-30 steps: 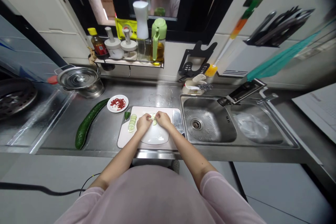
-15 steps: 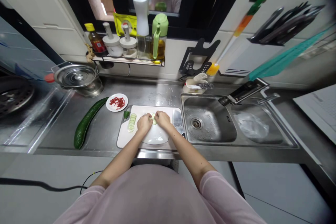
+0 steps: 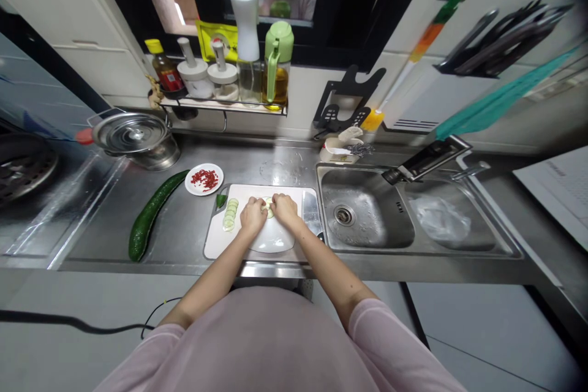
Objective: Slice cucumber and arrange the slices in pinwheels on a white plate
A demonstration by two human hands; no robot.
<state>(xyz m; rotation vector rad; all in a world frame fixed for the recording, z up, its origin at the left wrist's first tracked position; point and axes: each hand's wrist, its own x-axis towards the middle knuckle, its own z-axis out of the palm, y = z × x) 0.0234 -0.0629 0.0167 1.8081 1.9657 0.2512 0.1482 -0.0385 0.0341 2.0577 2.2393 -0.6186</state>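
Observation:
Over a white plate, my left hand and my right hand come close together. The curled fingers of both pinch pale green cucumber slices at the plate's far part; my fingers partly hide the slices. Under the plate lies a white cutting board. On its left side, a row of overlapping cucumber slices runs beside a dark green cut end piece. A knife rests flat on the board's right side, its dark handle toward the near edge.
A long green cucumber and a small plate of chopped red pieces are to the left. Behind stands a lidded steel pot. The sink adjoins the board's right side. A condiment rack hangs above.
The hands stay over the plate with only a slight shift of the fingers. A little more of the cucumber slices shows between them. Everything else is in place.

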